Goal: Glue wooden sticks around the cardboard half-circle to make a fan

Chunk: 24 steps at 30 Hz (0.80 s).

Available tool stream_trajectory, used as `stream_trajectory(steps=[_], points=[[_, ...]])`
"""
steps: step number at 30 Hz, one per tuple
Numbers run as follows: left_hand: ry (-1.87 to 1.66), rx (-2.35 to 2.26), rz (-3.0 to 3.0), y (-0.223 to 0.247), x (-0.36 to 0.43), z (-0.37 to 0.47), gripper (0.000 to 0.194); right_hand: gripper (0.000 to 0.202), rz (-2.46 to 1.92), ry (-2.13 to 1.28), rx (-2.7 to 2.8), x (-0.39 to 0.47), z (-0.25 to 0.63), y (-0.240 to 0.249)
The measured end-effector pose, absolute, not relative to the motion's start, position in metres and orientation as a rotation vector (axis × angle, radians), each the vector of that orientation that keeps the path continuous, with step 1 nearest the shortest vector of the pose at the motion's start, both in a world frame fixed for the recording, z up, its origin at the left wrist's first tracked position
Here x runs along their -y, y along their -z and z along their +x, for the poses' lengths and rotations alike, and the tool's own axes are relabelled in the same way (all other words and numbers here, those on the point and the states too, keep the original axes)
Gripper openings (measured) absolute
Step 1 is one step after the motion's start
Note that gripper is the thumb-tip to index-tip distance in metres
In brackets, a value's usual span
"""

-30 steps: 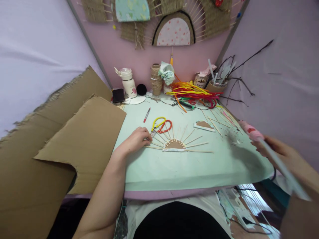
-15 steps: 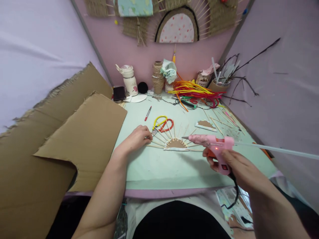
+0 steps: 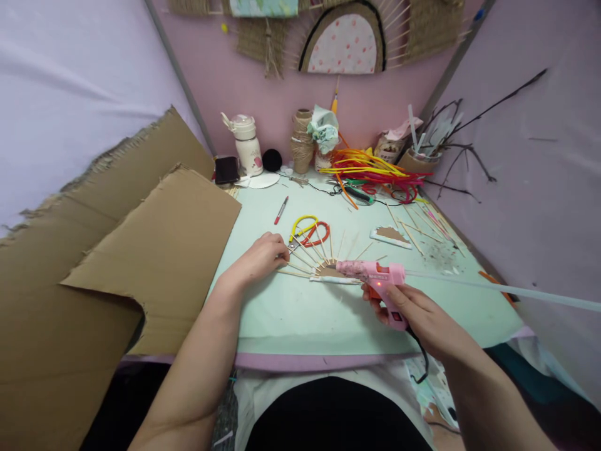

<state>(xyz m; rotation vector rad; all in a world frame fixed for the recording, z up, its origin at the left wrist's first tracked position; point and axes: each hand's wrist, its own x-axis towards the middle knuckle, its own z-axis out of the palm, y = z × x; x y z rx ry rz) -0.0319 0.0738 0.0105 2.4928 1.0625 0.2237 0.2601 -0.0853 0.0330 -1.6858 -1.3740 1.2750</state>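
glue gun over stick fan

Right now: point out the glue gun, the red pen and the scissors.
glue gun [image 3: 375,274], head view, on the pink body above the handle.
red pen [image 3: 281,210], head view, mid-barrel.
scissors [image 3: 310,229], head view, on the yellow and red handle loops.

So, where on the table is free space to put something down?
The mat is bare along its near edge, between the left hand and the right hand holding the glue gun. Another bare strip lies beside the cardboard, below the pen. The back, around the tubes, is crowded.
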Motion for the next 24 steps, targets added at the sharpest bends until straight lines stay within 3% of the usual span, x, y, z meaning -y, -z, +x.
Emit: stream_trajectory(steps=[8, 24], points=[[-0.398, -1.147, 2.411, -0.026, -0.078, -0.045, 0.015, 0.057, -1.74, -1.248, 1.423, 0.081, 0.249, -0.041], [-0.375, -1.304, 2.399, -0.038, -0.073, -0.048, 0.016, 0.056, -1.809, -1.202, 1.57, 0.071, 0.235, -0.033]])
